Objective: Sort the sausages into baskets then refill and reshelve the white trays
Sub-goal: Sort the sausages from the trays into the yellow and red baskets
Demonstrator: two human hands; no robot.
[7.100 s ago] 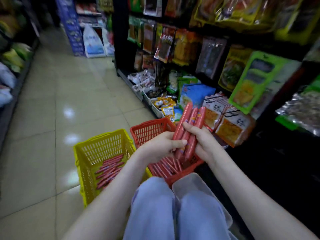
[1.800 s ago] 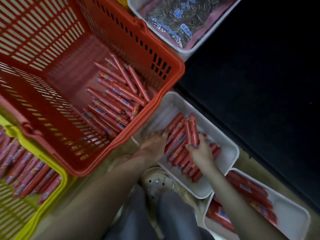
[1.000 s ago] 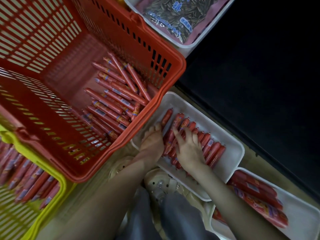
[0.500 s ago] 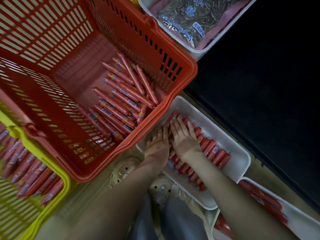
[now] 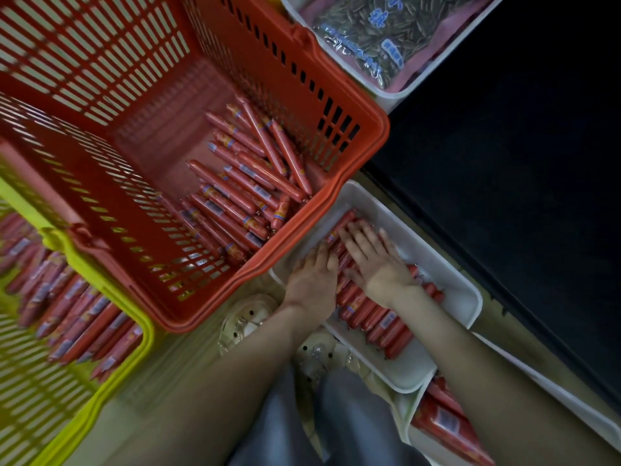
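A white tray (image 5: 447,287) lies on the floor beside the red basket (image 5: 363,105) and holds a row of red sausages (image 5: 376,319). My left hand (image 5: 314,280) lies flat at the row's left edge, fingers together. My right hand (image 5: 376,257) presses flat on top of the row, fingers spread, holding nothing. The red basket has a loose pile of sausages (image 5: 242,186) in its near corner. At the left stands a yellow basket (image 5: 134,351), which holds more sausages (image 5: 74,314). A second white tray (image 5: 551,398) with sausages (image 5: 447,422) sits at the lower right, partly hidden by my right arm.
Another white tray with a bag of sunflower seeds (image 5: 363,38) sits at the top, behind the red basket. A dark shelf base (image 5: 504,163) fills the right side. My knees (image 5: 319,422) and light shoes (image 5: 248,317) are at the bottom centre.
The bundle of sausages I held earlier now lies in the white tray. Both hands have flattened on the row and slid toward the tray's far end.
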